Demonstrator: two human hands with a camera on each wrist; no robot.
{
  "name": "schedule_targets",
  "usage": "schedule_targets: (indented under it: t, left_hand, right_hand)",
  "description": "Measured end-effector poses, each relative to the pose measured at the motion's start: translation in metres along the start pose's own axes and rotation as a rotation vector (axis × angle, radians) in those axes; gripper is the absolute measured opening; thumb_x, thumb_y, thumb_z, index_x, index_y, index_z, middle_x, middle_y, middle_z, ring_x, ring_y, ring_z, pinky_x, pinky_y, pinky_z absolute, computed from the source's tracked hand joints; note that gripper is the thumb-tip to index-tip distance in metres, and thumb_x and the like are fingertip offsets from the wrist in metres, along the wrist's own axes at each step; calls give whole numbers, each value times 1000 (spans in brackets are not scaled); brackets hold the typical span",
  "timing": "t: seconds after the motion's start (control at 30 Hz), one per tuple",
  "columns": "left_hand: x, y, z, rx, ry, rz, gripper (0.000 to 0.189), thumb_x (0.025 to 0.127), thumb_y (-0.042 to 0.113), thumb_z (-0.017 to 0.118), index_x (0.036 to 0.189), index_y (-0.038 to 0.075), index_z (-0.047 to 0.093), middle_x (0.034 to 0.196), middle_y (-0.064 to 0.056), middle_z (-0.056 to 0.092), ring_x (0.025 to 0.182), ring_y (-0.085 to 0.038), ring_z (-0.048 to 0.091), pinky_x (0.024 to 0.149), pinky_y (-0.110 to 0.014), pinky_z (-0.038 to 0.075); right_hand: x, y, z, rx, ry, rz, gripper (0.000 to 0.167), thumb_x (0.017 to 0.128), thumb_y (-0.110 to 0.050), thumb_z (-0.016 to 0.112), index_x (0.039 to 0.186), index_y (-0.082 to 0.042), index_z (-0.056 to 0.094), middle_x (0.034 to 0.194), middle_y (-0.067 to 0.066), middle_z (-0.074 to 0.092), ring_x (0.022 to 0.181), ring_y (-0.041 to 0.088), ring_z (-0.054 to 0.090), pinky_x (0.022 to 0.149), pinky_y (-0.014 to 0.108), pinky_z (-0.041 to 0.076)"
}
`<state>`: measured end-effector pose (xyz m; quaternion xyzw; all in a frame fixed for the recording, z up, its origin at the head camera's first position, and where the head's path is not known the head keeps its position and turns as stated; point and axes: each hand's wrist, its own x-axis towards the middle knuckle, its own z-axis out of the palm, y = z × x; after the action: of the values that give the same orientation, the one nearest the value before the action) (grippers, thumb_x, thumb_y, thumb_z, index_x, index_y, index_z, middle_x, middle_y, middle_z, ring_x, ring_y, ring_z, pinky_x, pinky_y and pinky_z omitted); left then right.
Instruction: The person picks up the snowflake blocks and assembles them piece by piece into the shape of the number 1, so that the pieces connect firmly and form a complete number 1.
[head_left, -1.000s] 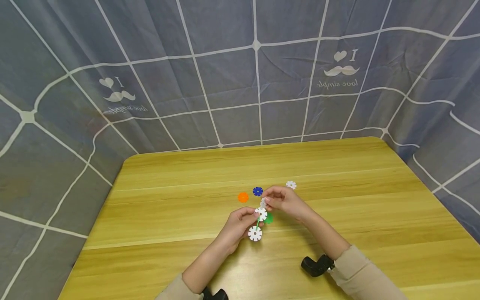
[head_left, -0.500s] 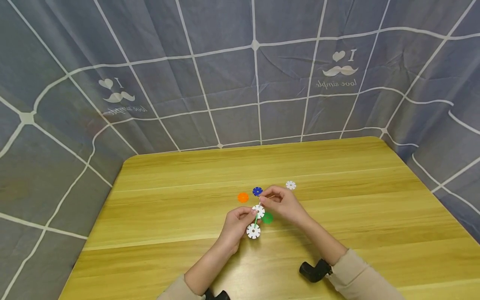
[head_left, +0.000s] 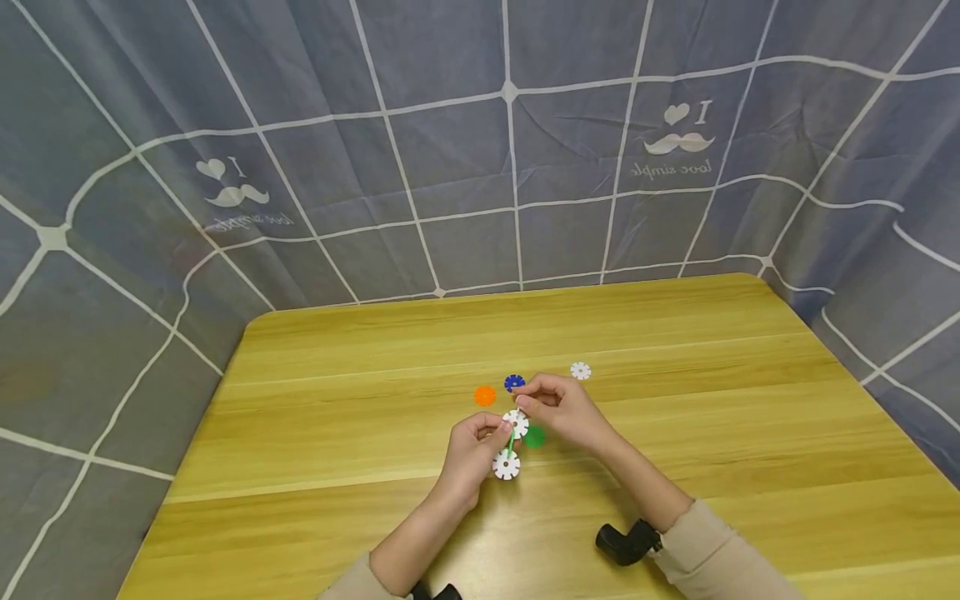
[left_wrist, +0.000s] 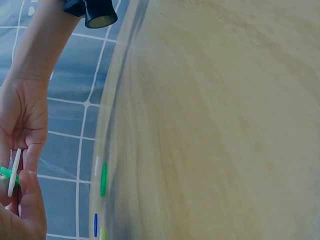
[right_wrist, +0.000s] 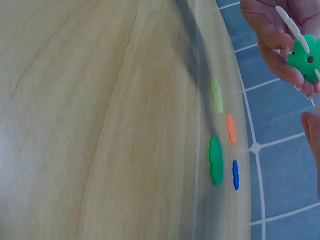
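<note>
My left hand (head_left: 468, 458) grips a joined chain of notched snowflake discs. Two white discs (head_left: 506, 464) face the head camera, with a green disc (head_left: 512, 442) edge-on between them. The right wrist view shows that green disc's face (right_wrist: 303, 62), white discs slotted into its rim. My right hand (head_left: 564, 410) pinches a further white disc (head_left: 518, 409), seen edge-on and mostly covered by the fingers, right at the rim of the upper white disc (head_left: 515, 424).
Loose snowflake discs lie on the wooden table (head_left: 337, 400): blue (head_left: 514, 383), orange (head_left: 484, 396), green (head_left: 533, 436) and white (head_left: 581, 371). A pale yellow-green disc (right_wrist: 216, 95) appears in the right wrist view. A grey checked curtain (head_left: 480, 183) closes off the table's back.
The white disc in my right hand has turned from showing part of its face to edge-on. Both hands and the chain have shifted slightly left; the loose discs stay put.
</note>
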<state>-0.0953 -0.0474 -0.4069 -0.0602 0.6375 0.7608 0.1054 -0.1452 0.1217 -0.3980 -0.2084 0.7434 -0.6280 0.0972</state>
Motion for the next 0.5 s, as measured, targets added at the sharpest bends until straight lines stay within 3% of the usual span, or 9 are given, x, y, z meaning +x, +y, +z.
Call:
schedule_targets:
  t: [0.3,0.5]
  left_hand:
    - [0,-3,-3,-5,10,28,11,96,-5,59,96,-15,62,80,-5,68,68,-11,64,58,-17,53]
    - [3,-4,-9,-18,-100,-39,13,98,-3,57,100,-16,59,81,-6,69,77,-15,70,62,-20,57]
  right_hand:
    - [0,2,3,38,4,5,18,96,6,59,106,20,61,109,38,62,94,19,70,80,25,57]
    - [-2,8,1,49,-21,24,20,97,9,56,112,22,59,113,40,60,95,13,68,81,23,56]
